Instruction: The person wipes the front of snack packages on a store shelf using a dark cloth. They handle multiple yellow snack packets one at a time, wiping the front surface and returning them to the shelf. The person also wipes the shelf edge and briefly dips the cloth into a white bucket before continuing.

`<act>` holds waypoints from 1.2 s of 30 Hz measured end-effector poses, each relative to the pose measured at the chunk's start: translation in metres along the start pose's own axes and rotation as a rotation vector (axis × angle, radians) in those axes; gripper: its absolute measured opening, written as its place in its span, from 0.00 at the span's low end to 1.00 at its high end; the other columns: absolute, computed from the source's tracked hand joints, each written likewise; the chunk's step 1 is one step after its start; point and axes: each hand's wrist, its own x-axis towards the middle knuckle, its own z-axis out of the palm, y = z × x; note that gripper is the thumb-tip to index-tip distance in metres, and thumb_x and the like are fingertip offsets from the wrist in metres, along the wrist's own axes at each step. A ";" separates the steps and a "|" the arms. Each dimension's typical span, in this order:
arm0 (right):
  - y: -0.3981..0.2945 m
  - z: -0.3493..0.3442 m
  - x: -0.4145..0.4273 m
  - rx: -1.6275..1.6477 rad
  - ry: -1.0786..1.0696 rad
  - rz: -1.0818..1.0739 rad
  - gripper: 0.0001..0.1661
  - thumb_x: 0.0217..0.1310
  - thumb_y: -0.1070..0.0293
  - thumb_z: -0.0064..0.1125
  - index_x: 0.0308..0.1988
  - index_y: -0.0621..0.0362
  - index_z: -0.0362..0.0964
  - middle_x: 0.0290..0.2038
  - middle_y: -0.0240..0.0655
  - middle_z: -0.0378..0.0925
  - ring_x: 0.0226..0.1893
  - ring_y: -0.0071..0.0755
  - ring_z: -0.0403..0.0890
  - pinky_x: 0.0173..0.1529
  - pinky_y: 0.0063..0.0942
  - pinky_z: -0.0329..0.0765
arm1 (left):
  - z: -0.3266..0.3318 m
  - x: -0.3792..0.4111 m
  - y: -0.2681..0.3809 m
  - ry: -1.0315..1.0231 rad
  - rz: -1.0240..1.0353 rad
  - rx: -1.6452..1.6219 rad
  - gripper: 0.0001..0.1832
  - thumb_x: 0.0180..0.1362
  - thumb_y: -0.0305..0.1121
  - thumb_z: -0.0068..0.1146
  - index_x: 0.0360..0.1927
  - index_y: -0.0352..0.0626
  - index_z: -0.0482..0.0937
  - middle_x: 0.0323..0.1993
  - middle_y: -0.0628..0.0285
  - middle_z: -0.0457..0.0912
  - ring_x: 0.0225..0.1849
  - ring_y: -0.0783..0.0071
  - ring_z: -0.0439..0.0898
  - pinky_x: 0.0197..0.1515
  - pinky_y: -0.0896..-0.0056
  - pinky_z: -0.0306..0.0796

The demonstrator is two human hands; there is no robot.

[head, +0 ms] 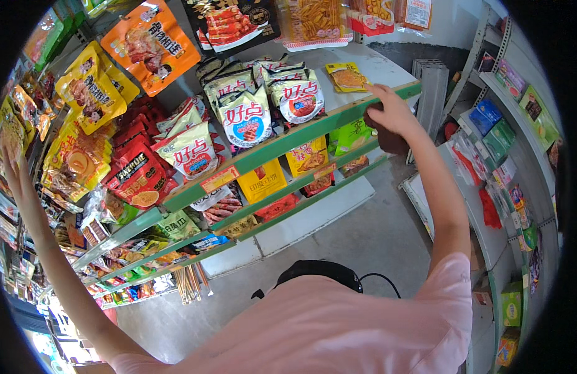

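Note:
My right hand (395, 111) is at the right end of the top shelf, curled round a dark brown item (390, 140), probably a cloth, that hangs past the green shelf edge. Its outstretched finger reaches the corner of a small yellow snack packet (347, 77) lying flat on the shelf. At the far left my left hand (16, 173) is raised with its fingers spread, by a hanging yellow-green snack packet (10, 128); whether it touches the packet is unclear. Rows of cream Haodian snack bags (245, 117) and red snack bags (141, 175) stand between my hands.
An orange packet (150, 46) and yellow packets (89, 91) hang above the top shelf. A green shelf edge (288, 140) crosses before me, with more packets on lower shelves. Skewers (191, 283) stand near the floor. Another stocked shelf unit (475, 201) is at the right.

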 end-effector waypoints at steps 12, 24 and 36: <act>0.013 0.030 0.096 -0.597 -0.796 -0.076 0.23 0.41 0.61 0.57 0.39 0.61 0.77 0.48 0.50 0.74 0.45 0.48 0.77 0.47 0.40 0.76 | -0.018 -0.115 0.104 -0.201 -0.337 -0.543 0.30 0.64 0.29 0.38 0.70 0.44 0.47 0.71 0.60 0.47 0.71 0.60 0.49 0.69 0.56 0.46; 0.046 0.001 0.084 -0.325 -0.224 -0.099 0.29 0.45 0.59 0.55 0.45 0.71 0.71 0.53 0.53 0.68 0.52 0.52 0.71 0.56 0.35 0.69 | -0.028 -0.145 0.102 -0.253 -0.477 -0.678 0.28 0.65 0.29 0.37 0.68 0.39 0.51 0.70 0.56 0.52 0.69 0.59 0.55 0.70 0.58 0.47; -0.173 -0.086 -0.093 -0.163 -0.126 -0.227 0.23 0.51 0.73 0.56 0.50 0.67 0.69 0.54 0.47 0.69 0.55 0.48 0.71 0.59 0.35 0.67 | 0.008 -0.299 0.193 -1.178 -0.849 -1.813 0.22 0.67 0.42 0.40 0.54 0.34 0.71 0.55 0.50 0.72 0.62 0.62 0.67 0.64 0.63 0.59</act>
